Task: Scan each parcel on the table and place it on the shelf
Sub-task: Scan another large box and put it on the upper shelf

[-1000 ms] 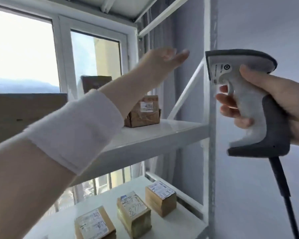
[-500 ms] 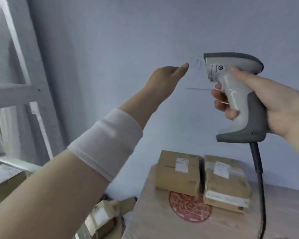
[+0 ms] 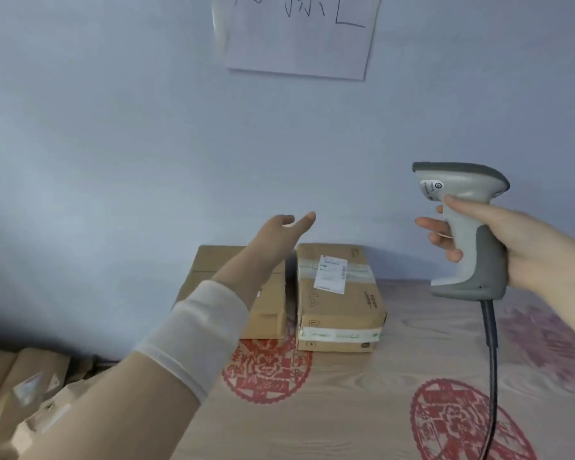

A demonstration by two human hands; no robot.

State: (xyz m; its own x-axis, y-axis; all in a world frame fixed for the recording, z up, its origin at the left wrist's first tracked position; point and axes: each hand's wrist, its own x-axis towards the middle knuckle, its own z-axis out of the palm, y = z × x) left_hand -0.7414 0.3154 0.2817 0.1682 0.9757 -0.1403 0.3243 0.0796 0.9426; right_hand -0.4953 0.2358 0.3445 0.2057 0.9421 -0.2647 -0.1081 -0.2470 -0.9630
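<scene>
Two brown cardboard parcels lie side by side at the far edge of the table (image 3: 362,410), against the wall. The right parcel (image 3: 339,303) carries a white label and clear tape. The left parcel (image 3: 269,303) is partly hidden behind my left forearm. My left hand (image 3: 284,229) hovers empty above the left parcel, fingers relaxed, touching nothing. My right hand (image 3: 525,250) grips the handle of a grey and white barcode scanner (image 3: 468,227), held upright to the right of the parcels with its head pointing left. The shelf is out of view.
The table top is wood-patterned with red round paper-cut motifs (image 3: 266,370). The scanner's dark cable (image 3: 490,376) hangs down over the table. Several cardboard boxes (image 3: 24,386) lie low at the left beside the table. A handwritten paper sheet (image 3: 296,34) is on the wall.
The view has swung right from the shelf to the table. My left hand has dropped from shelf height to just above the left parcel. The scanner stays in my right hand.
</scene>
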